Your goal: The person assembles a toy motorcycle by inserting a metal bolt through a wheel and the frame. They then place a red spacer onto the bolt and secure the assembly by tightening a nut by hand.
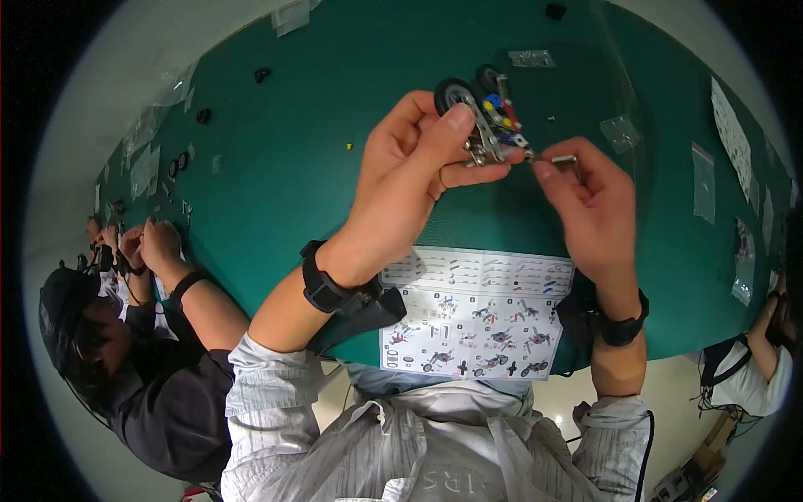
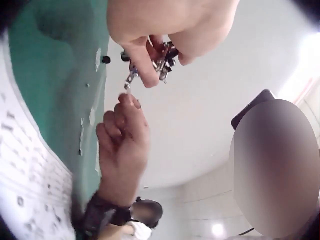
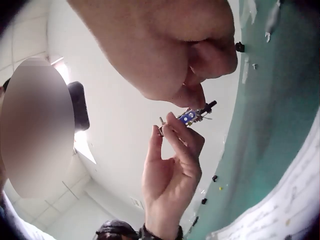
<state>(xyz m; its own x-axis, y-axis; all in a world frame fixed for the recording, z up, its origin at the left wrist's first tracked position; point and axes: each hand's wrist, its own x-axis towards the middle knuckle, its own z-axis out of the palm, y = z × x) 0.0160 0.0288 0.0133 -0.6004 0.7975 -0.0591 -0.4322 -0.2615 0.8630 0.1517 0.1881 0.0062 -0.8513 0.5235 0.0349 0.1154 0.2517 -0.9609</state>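
Note:
My left hand holds up a small model motorcycle of metal strips with blue, red and yellow parts. The thumb lies along it beside a black wheel; a second black wheel is at its far side. My right hand is at the near end of the model, thumb and forefinger pinching a small bent silver metal piece. In the right wrist view a blue strip of the model shows between both hands. Fingers hide much of the pinched piece, and I cannot tell its exact kind.
A printed instruction sheet lies at the table's near edge. Around the green table are plastic bags, a small yellow part and black parts. Another person works at the left.

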